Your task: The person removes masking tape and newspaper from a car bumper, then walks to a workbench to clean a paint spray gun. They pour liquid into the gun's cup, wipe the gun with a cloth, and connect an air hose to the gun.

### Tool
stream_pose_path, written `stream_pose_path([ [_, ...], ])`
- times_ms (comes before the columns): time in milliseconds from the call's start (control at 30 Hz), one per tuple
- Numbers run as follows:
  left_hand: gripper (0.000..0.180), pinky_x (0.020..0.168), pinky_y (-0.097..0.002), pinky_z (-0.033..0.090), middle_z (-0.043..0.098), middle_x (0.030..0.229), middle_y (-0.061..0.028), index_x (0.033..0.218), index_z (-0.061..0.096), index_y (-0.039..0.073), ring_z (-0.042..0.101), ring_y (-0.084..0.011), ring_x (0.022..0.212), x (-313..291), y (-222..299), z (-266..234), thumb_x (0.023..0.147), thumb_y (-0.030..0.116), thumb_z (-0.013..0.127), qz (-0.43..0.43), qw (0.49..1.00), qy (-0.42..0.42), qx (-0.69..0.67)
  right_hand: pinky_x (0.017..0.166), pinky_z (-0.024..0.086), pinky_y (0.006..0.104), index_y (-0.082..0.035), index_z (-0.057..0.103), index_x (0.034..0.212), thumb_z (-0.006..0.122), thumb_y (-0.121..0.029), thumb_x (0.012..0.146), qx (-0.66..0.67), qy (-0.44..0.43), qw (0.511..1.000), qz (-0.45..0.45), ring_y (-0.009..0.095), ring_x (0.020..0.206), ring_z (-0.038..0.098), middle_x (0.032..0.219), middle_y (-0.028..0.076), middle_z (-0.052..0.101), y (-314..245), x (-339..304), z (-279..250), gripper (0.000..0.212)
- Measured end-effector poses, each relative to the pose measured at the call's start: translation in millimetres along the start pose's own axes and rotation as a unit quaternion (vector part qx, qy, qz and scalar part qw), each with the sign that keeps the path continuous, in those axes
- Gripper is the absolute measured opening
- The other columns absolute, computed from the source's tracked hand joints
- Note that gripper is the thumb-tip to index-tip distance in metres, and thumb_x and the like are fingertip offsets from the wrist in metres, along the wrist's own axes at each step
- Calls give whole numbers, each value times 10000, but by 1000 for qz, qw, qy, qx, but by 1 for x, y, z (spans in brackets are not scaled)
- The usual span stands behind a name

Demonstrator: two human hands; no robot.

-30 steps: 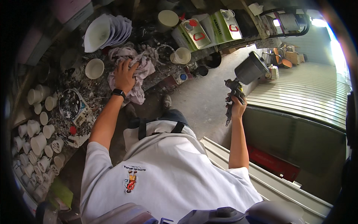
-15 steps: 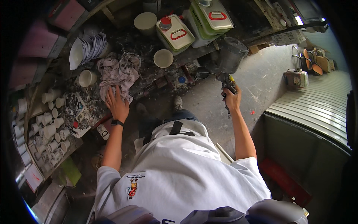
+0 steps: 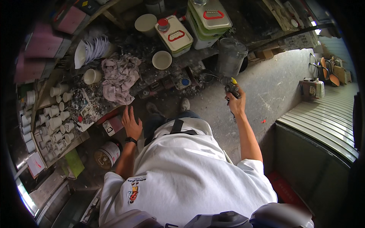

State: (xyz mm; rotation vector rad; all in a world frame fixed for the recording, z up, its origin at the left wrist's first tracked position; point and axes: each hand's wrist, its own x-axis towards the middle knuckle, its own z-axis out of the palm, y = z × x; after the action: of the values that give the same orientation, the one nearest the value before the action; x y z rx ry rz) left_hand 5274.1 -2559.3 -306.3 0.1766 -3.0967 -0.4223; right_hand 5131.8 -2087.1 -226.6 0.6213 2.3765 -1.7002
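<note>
On the right, my right hand (image 3: 236, 100) is wrapped around the dark handle of a spray gun (image 3: 230, 88) with a yellow part on it. A grey translucent cup (image 3: 232, 57) stands at the gun's far end and appears joined to it. My left hand (image 3: 131, 123), with a dark band at the wrist, hangs near the bench's front edge. Its fingers are stretched out and hold nothing. Just beyond the fingertips lies a crumpled, stained pinkish cloth (image 3: 119, 78), apart from the hand.
White cups (image 3: 55, 122) crowd the left bench beside a paint-spattered patch. Farther back are fanned white paper cones (image 3: 93, 51), a white bowl (image 3: 162, 60) and green-and-white canisters (image 3: 174, 35). A bucket (image 3: 107, 155) stands below the bench; a corrugated panel (image 3: 323, 117) lies right.
My left hand has come off the cloth, back toward my body. The spray gun stays in my right hand, and its cup now stands more upright. The view has shifted slightly.
</note>
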Motion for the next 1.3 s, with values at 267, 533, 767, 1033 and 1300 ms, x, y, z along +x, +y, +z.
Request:
stream_pose_path([
  [267, 730, 1182, -544, 302, 377, 1587, -144, 1539, 411, 93, 380, -396, 1437, 14, 10, 3, 862, 118, 683, 26, 999, -27, -1, 622, 451, 255, 12, 656, 1150, 605, -25, 847, 9, -21, 1000, 4, 97, 675, 563, 769, 12, 625, 2, -4, -7, 310],
  [533, 710, 1192, -543, 298, 390, 1585, -146, 1529, 420, 83, 385, -393, 1436, 16, 20, 9, 867, 132, 671, 49, 998, -37, -4, 623, 451, 267, 6, 643, 1235, 617, -6, 830, 27, -30, 999, 17, 108, 675, 562, 785, 19, 634, 5, 2, -17, 406],
  [767, 659, 1185, -537, 306, 414, 1572, -152, 1514, 444, 76, 391, -378, 1435, 11, 30, 12, 887, 131, 641, 53, 996, -75, -11, 617, 450, 276, 4, 646, 1205, 624, 1, 833, -8, -25, 999, 19, 111, 674, 567, 775, 27, 633, 9, 3, -19, 373],
  [1033, 655, 1176, -537, 316, 421, 1563, -150, 1515, 448, 81, 393, -375, 1432, 14, 32, 13, 892, 131, 642, 56, 996, -72, -18, 642, 450, 274, 5, 651, 1139, 616, 1, 841, -27, -47, 999, -5, 112, 694, 554, 778, 28, 633, 10, 5, -25, 300],
  [1300, 636, 1176, -537, 318, 423, 1559, -151, 1505, 459, 78, 398, -375, 1427, 19, 38, 15, 898, 134, 642, 71, 994, -77, -16, 754, 502, 297, 16, 628, 1286, 633, -5, 826, -45, -50, 997, -24, 141, 781, 597, 863, 81, 683, 24, 8, -21, 461],
])
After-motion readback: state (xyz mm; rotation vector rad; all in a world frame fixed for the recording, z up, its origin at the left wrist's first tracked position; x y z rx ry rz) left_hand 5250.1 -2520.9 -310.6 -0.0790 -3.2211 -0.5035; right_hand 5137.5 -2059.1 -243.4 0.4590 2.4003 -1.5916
